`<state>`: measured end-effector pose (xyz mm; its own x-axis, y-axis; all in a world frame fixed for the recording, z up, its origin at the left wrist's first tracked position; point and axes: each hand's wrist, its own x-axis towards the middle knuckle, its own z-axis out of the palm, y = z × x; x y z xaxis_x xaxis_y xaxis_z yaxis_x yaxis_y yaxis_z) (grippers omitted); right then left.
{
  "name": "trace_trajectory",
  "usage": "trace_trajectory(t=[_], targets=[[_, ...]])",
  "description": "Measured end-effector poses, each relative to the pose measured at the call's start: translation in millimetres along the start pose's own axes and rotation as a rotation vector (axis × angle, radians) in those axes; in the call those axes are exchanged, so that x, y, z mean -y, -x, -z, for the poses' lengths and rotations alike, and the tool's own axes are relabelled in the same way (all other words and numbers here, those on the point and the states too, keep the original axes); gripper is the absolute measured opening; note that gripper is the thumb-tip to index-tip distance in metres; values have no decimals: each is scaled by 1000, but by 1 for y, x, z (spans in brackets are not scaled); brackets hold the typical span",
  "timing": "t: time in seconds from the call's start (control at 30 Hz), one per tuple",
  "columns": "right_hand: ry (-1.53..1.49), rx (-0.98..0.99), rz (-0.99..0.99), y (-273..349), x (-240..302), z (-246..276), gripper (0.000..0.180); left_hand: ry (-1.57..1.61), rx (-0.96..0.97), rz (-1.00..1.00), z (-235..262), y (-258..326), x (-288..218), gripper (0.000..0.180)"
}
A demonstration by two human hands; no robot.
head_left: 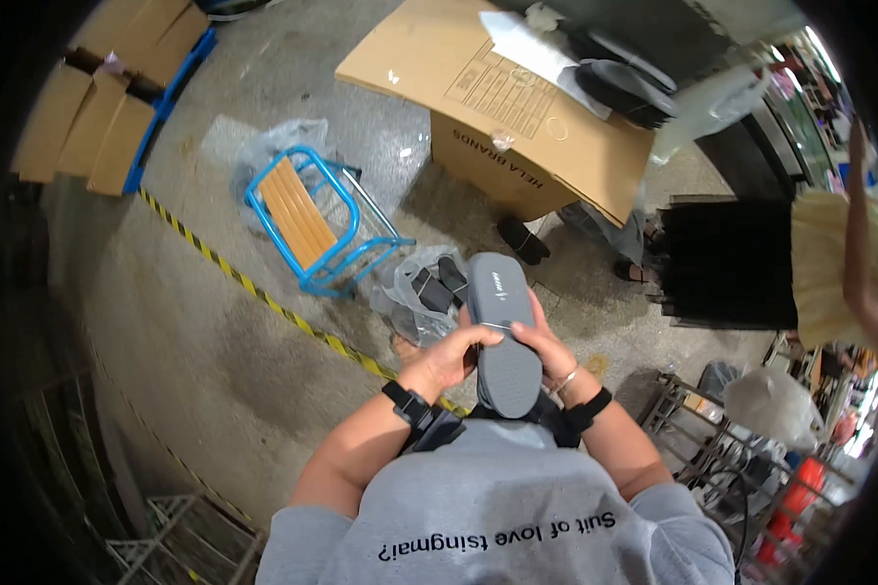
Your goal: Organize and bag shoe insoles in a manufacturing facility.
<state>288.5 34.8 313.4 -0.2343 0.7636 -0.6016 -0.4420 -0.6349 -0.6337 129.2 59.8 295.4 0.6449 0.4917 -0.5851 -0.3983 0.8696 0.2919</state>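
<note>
In front of my chest I hold a dark grey shoe sole [511,375], its long side pointing away from me. A thin pale band crosses its middle. My left hand [451,357] is closed on its left edge, thumb on top by the band. My right hand [550,351] grips the right edge, thumb also near the band. Whether more soles lie beneath it is hidden. Just beyond my left hand, a clear plastic bag [395,297] on the floor contains several dark grey soles [433,291]. Another dark bundle [523,240] lies by the carton.
A large cardboard carton [498,156] stands ahead, with dark soles [622,93] and plastic on top. A blue-framed stool [298,210] is at the left, beside yellow-black floor tape [229,273]. Another person in a black skirt [727,263] is at the right, near a metal rack [678,414].
</note>
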Motion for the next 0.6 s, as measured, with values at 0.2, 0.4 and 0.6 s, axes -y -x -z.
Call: trace_trajectory(t=[0.2,0.4,0.6], targets=[[-273,-55,-395,-34,-64,73,81,-127,-201,272,68,-44,52,63],[270,-185,-491,-120,-131,152,103,-333,-959,-85,224,-98,50,104],[640,183,-402,-265,-210,170,108,-287,-1211,-264,329,-145,40,49]])
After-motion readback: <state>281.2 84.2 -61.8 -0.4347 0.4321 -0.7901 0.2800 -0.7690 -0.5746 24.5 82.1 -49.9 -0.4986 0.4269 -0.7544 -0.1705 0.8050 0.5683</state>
